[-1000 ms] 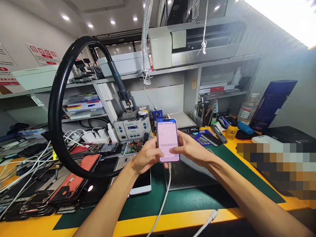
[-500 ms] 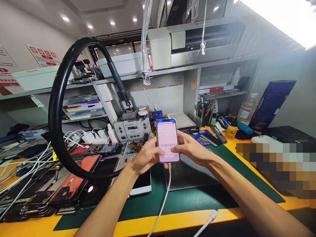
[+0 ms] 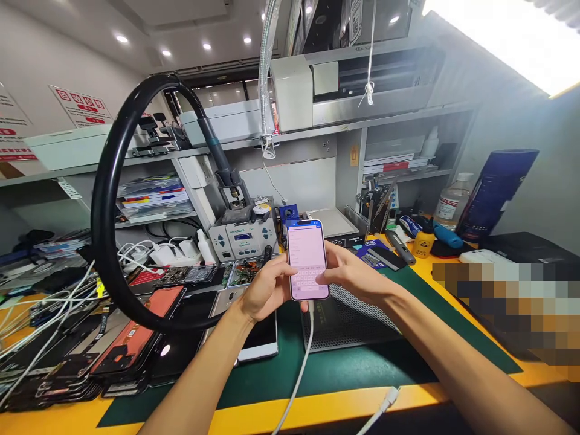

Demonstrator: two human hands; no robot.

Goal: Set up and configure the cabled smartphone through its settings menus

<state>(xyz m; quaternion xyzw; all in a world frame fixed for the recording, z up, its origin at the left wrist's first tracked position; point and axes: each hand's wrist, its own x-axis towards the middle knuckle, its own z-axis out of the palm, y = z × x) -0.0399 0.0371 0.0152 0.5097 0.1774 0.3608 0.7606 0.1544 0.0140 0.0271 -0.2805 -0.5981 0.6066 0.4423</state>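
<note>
A smartphone (image 3: 308, 251) is held upright between both my hands, its lit screen showing a list and a keyboard. My left hand (image 3: 268, 287) grips its left edge, with the thumb at the left side of the keyboard. On the other edge, my right hand (image 3: 351, 272) is closed round the phone and its thumb lies over the right keys. The fingers behind the phone are mostly hidden. A white charging cable (image 3: 304, 356) runs from the phone's bottom end down past the table edge. Below the phone lies a dark perforated plate (image 3: 353, 320) on the green mat (image 3: 290, 380).
Stacked phone screens and parts (image 3: 131, 338) cover the left side. A black flexible hose (image 3: 102, 205) loops up from the soldering station (image 3: 247, 238). A yellow bottle (image 3: 424, 241) stands at right. Another white cable end (image 3: 387, 399) hangs by the front edge.
My left thumb has drawn back towards the phone's left edge. The right thumb has shifted slightly over the keys. Both hands still hold the phone in nearly the same place.
</note>
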